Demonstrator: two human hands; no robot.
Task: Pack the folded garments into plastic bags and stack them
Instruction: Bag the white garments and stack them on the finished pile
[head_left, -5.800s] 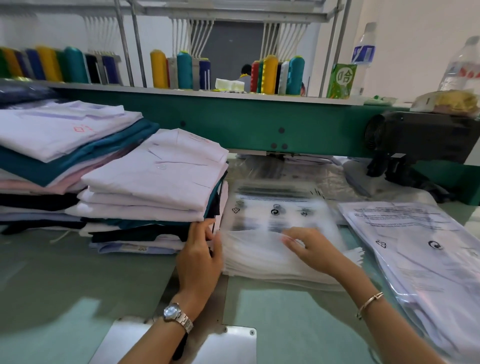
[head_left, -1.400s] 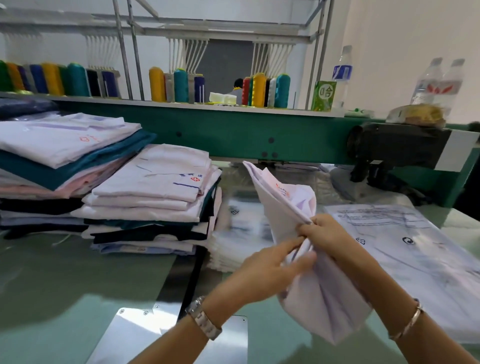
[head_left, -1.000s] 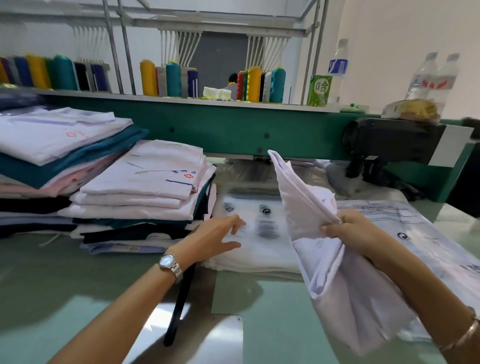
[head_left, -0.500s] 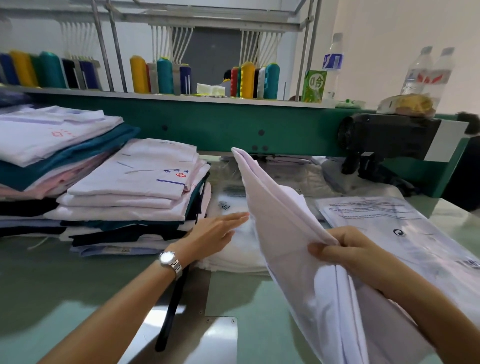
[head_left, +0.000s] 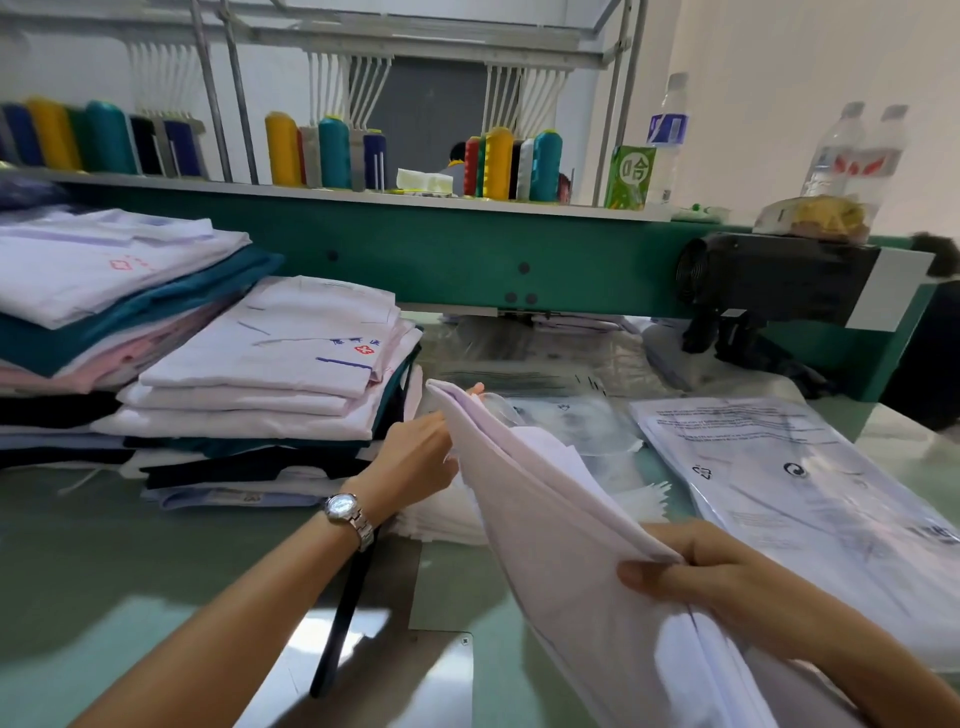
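Note:
My right hand (head_left: 701, 566) grips a folded white garment (head_left: 561, 545) by its edge and holds it tilted above the table, its far corner pointing at the empty plastic bags (head_left: 582, 426). My left hand (head_left: 415, 457) reaches over that bag pile with fingers stretched out; the garment hides most of them, and one fingertip shows past its corner. Folded garments (head_left: 270, 364) are stacked to the left. Bagged garments (head_left: 779, 467) lie stacked on the right.
A taller pile of white, teal and pink clothes (head_left: 104, 270) stands at far left. A green machine beam (head_left: 467, 249) with thread cones (head_left: 332, 150) crosses the back, and a black motor (head_left: 769, 275) hangs at right. Bottles (head_left: 857, 150) stand on the beam. A metal plate (head_left: 415, 675) is set in the table front.
My left hand let go of the garment and went to the bag pile. My right hand lowered the garment and swung its far corner toward the bags.

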